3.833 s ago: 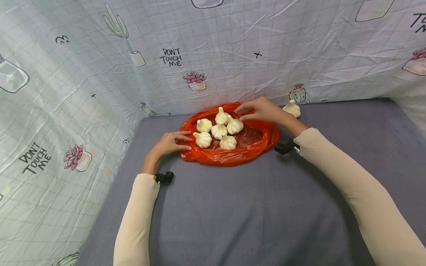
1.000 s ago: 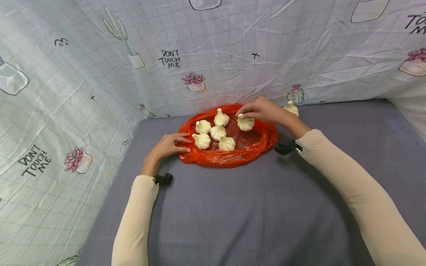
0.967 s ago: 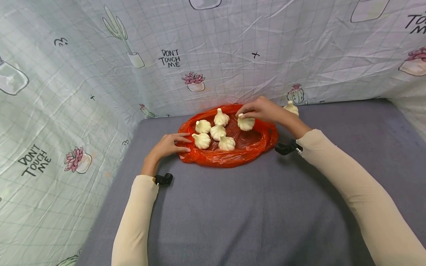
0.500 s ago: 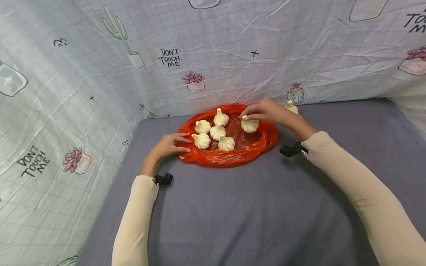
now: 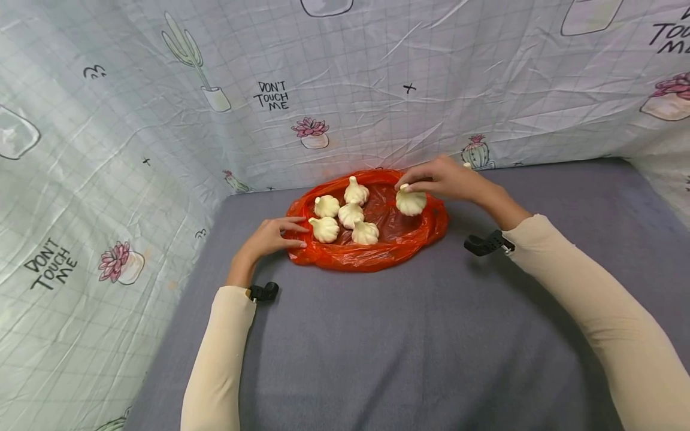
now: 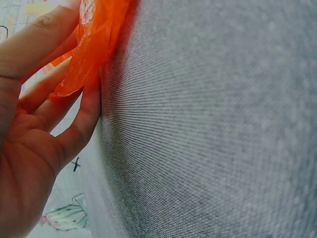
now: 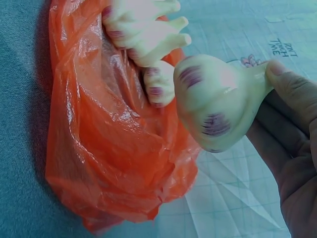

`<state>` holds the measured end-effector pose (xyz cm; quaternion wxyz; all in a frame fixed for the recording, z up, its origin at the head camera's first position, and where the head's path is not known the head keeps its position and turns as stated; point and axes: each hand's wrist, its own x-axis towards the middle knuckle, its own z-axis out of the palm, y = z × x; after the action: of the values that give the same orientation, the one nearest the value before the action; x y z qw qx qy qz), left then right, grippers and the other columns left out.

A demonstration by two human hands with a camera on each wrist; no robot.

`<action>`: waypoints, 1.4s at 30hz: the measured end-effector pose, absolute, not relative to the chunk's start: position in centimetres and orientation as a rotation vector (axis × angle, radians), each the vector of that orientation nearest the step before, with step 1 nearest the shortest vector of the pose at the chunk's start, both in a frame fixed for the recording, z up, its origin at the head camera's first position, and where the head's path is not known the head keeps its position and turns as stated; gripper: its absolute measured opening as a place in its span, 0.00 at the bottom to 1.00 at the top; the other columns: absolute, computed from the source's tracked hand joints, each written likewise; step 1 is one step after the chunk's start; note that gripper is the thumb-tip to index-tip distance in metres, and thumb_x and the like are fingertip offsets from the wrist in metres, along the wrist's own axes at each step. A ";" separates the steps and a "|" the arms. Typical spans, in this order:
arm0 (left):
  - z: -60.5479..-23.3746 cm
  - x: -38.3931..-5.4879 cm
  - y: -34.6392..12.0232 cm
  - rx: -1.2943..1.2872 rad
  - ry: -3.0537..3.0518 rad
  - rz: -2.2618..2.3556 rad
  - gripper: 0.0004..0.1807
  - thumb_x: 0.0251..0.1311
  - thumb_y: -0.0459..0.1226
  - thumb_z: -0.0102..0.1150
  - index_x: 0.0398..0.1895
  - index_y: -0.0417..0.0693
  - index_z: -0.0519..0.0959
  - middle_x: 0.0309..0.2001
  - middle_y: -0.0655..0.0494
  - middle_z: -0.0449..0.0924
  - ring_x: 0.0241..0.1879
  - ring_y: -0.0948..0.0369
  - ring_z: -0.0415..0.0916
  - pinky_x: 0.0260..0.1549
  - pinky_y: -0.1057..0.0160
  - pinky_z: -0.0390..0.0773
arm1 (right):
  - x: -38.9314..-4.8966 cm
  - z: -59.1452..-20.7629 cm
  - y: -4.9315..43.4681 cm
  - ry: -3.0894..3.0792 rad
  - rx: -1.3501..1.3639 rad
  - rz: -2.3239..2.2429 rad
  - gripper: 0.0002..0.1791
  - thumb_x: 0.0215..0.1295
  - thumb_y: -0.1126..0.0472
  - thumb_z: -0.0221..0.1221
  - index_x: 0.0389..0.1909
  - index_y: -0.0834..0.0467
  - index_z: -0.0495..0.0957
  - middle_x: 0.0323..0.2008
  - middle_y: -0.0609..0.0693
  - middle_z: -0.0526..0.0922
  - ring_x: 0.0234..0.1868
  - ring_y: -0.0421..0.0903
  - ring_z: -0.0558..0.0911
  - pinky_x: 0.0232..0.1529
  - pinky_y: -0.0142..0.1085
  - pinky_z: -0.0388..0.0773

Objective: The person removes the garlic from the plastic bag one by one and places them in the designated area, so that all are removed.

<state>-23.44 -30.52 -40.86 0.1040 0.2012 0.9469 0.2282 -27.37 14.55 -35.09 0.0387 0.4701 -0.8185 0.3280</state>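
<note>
My left hand [image 5: 271, 237] holds the left rim of a red plastic bag [image 5: 353, 256], spread open on the table. In the left wrist view the bag's edge [image 6: 85, 64] lies between thumb and fingers. My right hand [image 5: 446, 178] pinches a garlic bulb [image 5: 411, 202] by its stem above the bag's right part. Close up in the right wrist view, that bulb [image 7: 213, 101] is cream with purple marks and hangs clear of the film. Several more garlic bulbs [image 5: 351, 214] lie clustered in the bag's left half.
Another garlic bulb [image 5: 467, 165] sits behind my right wrist, only its stem showing. A grey cloth [image 5: 345, 347] covers the table. A printed white curtain [image 5: 345, 90] rises right behind the bag and along the left side.
My right hand has taken hold of a garlic bulb from the cluster, raised it and carried it rightward. My left hand stays at the bag's rim. The bulb behind my right wrist has become mostly hidden.
</note>
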 end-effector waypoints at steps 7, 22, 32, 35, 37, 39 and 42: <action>-41.0 -23.6 -30.3 0.588 2.790 0.685 0.23 0.57 0.46 0.75 0.56 0.52 0.86 0.70 0.53 0.73 0.73 0.50 0.63 0.69 0.46 0.64 | -26.4 -35.3 16.2 -2.495 1.515 0.998 0.10 0.67 0.64 0.66 0.47 0.54 0.89 0.34 0.42 0.87 0.21 0.32 0.62 0.24 0.29 0.63; -40.7 -23.8 -30.2 0.575 2.797 0.675 0.23 0.58 0.45 0.75 0.56 0.52 0.87 0.70 0.52 0.74 0.73 0.49 0.63 0.69 0.45 0.64 | -25.6 -35.1 19.3 -2.248 1.803 1.362 0.18 0.57 0.80 0.67 0.46 0.61 0.89 0.46 0.53 0.89 0.51 0.37 0.85 0.44 0.26 0.81; -40.8 -23.8 -30.0 0.568 2.789 0.677 0.23 0.58 0.46 0.75 0.56 0.52 0.86 0.70 0.53 0.74 0.73 0.49 0.63 0.69 0.45 0.64 | -25.6 -35.0 22.9 -2.602 1.460 1.490 0.14 0.61 0.73 0.68 0.47 0.60 0.89 0.43 0.51 0.90 0.40 0.36 0.84 0.36 0.28 0.81; -40.8 -23.7 -29.9 0.568 2.791 0.678 0.23 0.57 0.46 0.75 0.57 0.52 0.86 0.70 0.53 0.73 0.73 0.49 0.63 0.69 0.45 0.64 | -25.4 -34.9 23.8 -2.660 1.407 1.482 0.13 0.61 0.72 0.68 0.46 0.60 0.89 0.44 0.51 0.90 0.41 0.35 0.85 0.37 0.27 0.81; -40.8 -23.8 -29.9 0.574 2.792 0.674 0.24 0.57 0.46 0.75 0.57 0.51 0.86 0.70 0.52 0.73 0.73 0.49 0.63 0.68 0.45 0.65 | -25.3 -34.8 24.4 -2.675 1.398 1.461 0.13 0.61 0.72 0.68 0.46 0.60 0.89 0.44 0.52 0.90 0.42 0.35 0.85 0.37 0.27 0.81; -40.8 -23.8 -30.0 0.573 2.791 0.678 0.23 0.57 0.46 0.75 0.57 0.51 0.86 0.70 0.52 0.73 0.73 0.49 0.63 0.67 0.45 0.66 | -25.2 -34.6 24.9 -2.679 1.391 1.455 0.13 0.60 0.73 0.68 0.46 0.60 0.89 0.44 0.52 0.90 0.43 0.35 0.86 0.38 0.27 0.81; -40.8 -23.8 -30.1 0.567 2.798 0.682 0.23 0.57 0.45 0.75 0.56 0.51 0.86 0.69 0.52 0.74 0.72 0.49 0.64 0.66 0.46 0.67 | -25.2 -34.4 25.5 -2.661 1.393 1.438 0.14 0.60 0.74 0.68 0.45 0.60 0.89 0.44 0.51 0.90 0.43 0.35 0.86 0.38 0.26 0.81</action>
<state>-23.76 -30.07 -40.85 0.1031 0.1923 0.9481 0.2311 -25.16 25.54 -34.39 -0.0940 0.4165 -0.7956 0.4298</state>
